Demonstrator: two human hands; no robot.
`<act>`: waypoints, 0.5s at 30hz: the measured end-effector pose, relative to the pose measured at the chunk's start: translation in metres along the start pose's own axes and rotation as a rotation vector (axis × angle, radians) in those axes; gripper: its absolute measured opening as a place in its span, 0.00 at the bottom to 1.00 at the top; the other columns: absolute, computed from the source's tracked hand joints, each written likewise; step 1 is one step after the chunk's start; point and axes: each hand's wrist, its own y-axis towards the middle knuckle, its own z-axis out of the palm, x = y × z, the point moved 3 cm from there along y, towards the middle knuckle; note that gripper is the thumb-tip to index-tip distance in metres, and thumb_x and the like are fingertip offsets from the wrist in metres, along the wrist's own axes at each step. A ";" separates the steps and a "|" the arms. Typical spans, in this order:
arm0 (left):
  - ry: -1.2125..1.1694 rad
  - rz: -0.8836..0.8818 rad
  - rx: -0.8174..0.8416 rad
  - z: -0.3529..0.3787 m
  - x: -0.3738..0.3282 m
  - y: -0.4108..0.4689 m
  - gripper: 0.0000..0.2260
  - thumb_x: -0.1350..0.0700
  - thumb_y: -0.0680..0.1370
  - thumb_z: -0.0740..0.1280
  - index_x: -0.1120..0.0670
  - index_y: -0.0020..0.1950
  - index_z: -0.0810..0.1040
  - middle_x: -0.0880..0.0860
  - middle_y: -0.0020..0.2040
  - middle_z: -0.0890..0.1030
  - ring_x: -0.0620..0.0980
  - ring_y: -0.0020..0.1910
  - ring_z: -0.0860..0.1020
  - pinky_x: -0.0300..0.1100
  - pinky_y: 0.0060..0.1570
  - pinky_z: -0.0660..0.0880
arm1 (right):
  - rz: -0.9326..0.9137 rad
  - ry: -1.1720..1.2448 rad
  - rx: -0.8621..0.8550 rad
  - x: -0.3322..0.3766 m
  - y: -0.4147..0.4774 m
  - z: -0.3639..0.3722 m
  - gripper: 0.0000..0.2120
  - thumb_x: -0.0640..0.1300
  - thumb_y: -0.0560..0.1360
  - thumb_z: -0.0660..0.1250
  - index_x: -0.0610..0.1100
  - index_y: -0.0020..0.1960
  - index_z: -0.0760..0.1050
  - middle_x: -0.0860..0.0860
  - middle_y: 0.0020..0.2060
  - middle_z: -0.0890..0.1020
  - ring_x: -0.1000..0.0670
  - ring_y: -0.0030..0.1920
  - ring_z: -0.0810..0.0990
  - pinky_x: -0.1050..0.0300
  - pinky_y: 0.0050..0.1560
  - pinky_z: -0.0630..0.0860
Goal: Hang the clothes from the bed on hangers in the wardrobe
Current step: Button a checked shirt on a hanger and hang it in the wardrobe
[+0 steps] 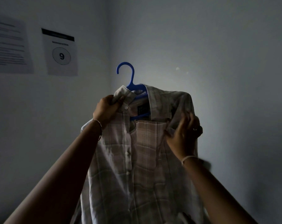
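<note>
Plaid shirt (114, 175): pale pink/grey/white check, button-front, long. It is held up in the air in front of a wall corner (234, 62) and fills the frame from centre down to 6 o'clock. The front is partly open at the top and the collar is spread. Lighting is dim, so colours are approximate.

Both arms come up from 7 and 5 o'clock, stretched out, with the hands apart on opposite sides of the shirt.

Left hand (105, 110): at 10 o'clock of the shirt, fingers curled tight around a bunch of collar and shoulder fabric, knuckles toward the camera. There is a thin bracelet (96, 122) on the wrist.

Right hand (182, 139): at 2 o'clock of the shirt, below the far shoulder. The thumb is on the front edge of the cloth and the fingers are curled behind the sleeve. It looks like a pinch on the fabric, but the hand is motion-blurred, so the grip is not certain. There is a light band (188, 159) on the wrist.

Two printed sheets are on the wall at 10 o'clock: a text sheet (9, 46), unreadable, and a sheet with a circled "9" (60, 52) just right of it.

Blue plastic hanger (129, 78): inside the shirt's neck. The hook stands free at 12 o'clock above the collar and hangs on nothing. One shoulder bar shows through the open neck.

Dark neck label (142, 109) sits inside the collar. White buttons (128, 153) run down the placket.
</note>
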 end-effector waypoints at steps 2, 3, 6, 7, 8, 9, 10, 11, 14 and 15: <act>0.016 0.014 0.015 0.004 -0.003 -0.001 0.25 0.30 0.66 0.65 0.53 0.40 0.77 0.52 0.31 0.76 0.50 0.32 0.72 0.47 0.37 0.71 | -0.012 -0.004 0.044 0.002 0.016 0.006 0.42 0.55 0.65 0.73 0.42 0.73 0.61 0.39 0.70 0.64 0.41 0.66 0.62 0.34 0.62 0.66; 0.024 0.022 0.024 0.005 -0.005 -0.001 0.24 0.29 0.66 0.65 0.50 0.41 0.77 0.53 0.32 0.78 0.50 0.33 0.73 0.49 0.37 0.73 | -0.015 -0.016 0.076 0.003 0.023 0.010 0.42 0.54 0.65 0.74 0.43 0.73 0.61 0.40 0.70 0.64 0.39 0.67 0.63 0.34 0.62 0.65; 0.079 0.041 0.042 0.008 -0.010 -0.004 0.21 0.31 0.69 0.65 0.49 0.39 0.76 0.48 0.31 0.76 0.49 0.33 0.73 0.48 0.37 0.72 | -0.073 -0.080 0.122 0.003 0.042 0.015 0.28 0.46 0.68 0.74 0.40 0.65 0.70 0.38 0.62 0.74 0.34 0.60 0.75 0.36 0.62 0.66; 0.109 0.045 0.045 0.008 -0.011 -0.005 0.20 0.33 0.71 0.66 0.49 0.37 0.76 0.47 0.31 0.76 0.49 0.34 0.74 0.46 0.37 0.70 | -0.079 -0.061 0.113 0.004 0.047 0.011 0.22 0.42 0.70 0.71 0.39 0.62 0.72 0.38 0.58 0.78 0.35 0.56 0.78 0.38 0.61 0.68; 0.143 0.047 0.044 0.008 -0.011 -0.006 0.18 0.34 0.73 0.65 0.49 0.37 0.75 0.47 0.32 0.76 0.50 0.36 0.75 0.44 0.38 0.69 | -0.070 -0.023 0.110 0.006 0.052 0.007 0.18 0.39 0.72 0.68 0.38 0.61 0.73 0.39 0.54 0.80 0.35 0.54 0.79 0.41 0.59 0.69; 0.182 0.048 0.040 0.008 -0.012 -0.008 0.18 0.35 0.74 0.64 0.48 0.38 0.75 0.47 0.34 0.77 0.51 0.38 0.77 0.43 0.38 0.69 | -0.041 0.035 0.104 0.010 0.055 0.001 0.16 0.37 0.74 0.65 0.38 0.62 0.72 0.39 0.53 0.81 0.36 0.53 0.80 0.43 0.57 0.72; 0.224 0.046 0.031 0.008 -0.012 -0.009 0.18 0.34 0.74 0.63 0.48 0.39 0.74 0.48 0.36 0.78 0.52 0.40 0.78 0.43 0.39 0.69 | 0.004 0.118 0.094 0.014 0.057 -0.003 0.15 0.37 0.75 0.63 0.37 0.62 0.72 0.40 0.53 0.81 0.37 0.52 0.80 0.44 0.53 0.75; 0.262 0.045 0.017 0.008 -0.012 -0.011 0.17 0.34 0.74 0.62 0.47 0.40 0.74 0.48 0.37 0.79 0.53 0.42 0.78 0.44 0.39 0.69 | 0.059 0.215 0.083 0.018 0.058 -0.006 0.15 0.36 0.76 0.62 0.37 0.62 0.70 0.40 0.53 0.80 0.38 0.50 0.80 0.44 0.49 0.78; 0.324 0.041 -0.015 0.014 -0.014 -0.015 0.16 0.35 0.75 0.62 0.47 0.46 0.76 0.50 0.43 0.80 0.55 0.46 0.79 0.44 0.41 0.70 | 0.182 0.438 0.091 0.036 0.056 -0.005 0.12 0.37 0.78 0.59 0.38 0.62 0.67 0.40 0.49 0.80 0.41 0.45 0.81 0.49 0.39 0.78; 0.340 0.040 -0.033 0.015 -0.015 -0.016 0.17 0.35 0.75 0.62 0.47 0.48 0.76 0.51 0.44 0.81 0.56 0.47 0.79 0.45 0.42 0.72 | 0.185 0.470 0.119 0.041 0.054 -0.002 0.13 0.37 0.79 0.60 0.38 0.63 0.67 0.41 0.48 0.80 0.42 0.45 0.81 0.52 0.38 0.77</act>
